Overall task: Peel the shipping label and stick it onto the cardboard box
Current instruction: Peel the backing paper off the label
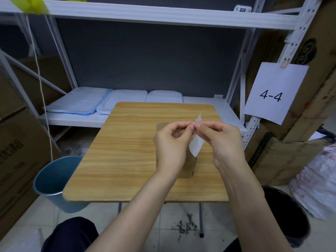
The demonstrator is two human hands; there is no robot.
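A small brown cardboard box (190, 169) stands on the wooden table (116, 148), mostly hidden behind my hands. Above it I hold a white shipping label (196, 145) nearly upright, edge-on to the camera. My left hand (171, 142) pinches its upper edge with thumb and forefinger. My right hand (223, 142) pinches the same upper edge from the other side, fingertips almost touching the left ones. The label hangs down between both hands, just over the box's top.
A blue bin (54, 180) stands left of the table, a black bin (289, 215) to the right. White shelving (163, 15) with folded cloths (81, 102) lies behind. Cardboard cartons (16, 155) flank both sides. A paper sign "4-4" (274, 93) hangs right.
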